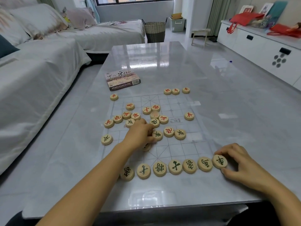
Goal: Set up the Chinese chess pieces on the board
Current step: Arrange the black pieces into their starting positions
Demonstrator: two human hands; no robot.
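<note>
A clear plastic chess board (175,147) with a faint grid lies on the grey table. Several wooden discs with green characters stand in a row along its near edge (175,167). My right hand (236,163) pinches the green chariot piece (219,161) at the row's right end. My left hand (140,136) rests curled over the board's middle, fingers touching a green piece (157,135); another disc (146,147) is half hidden under it. Red and green pieces lie scattered across the far half (146,115). Three red pieces (175,91) sit beyond the far edge.
The chess set's box (123,79) lies on the table beyond the board's left corner. A white-covered sofa (32,75) runs along the left. A white cabinet (260,46) stands at the right. A woven basket (154,31) and a stool (199,36) stand past the table.
</note>
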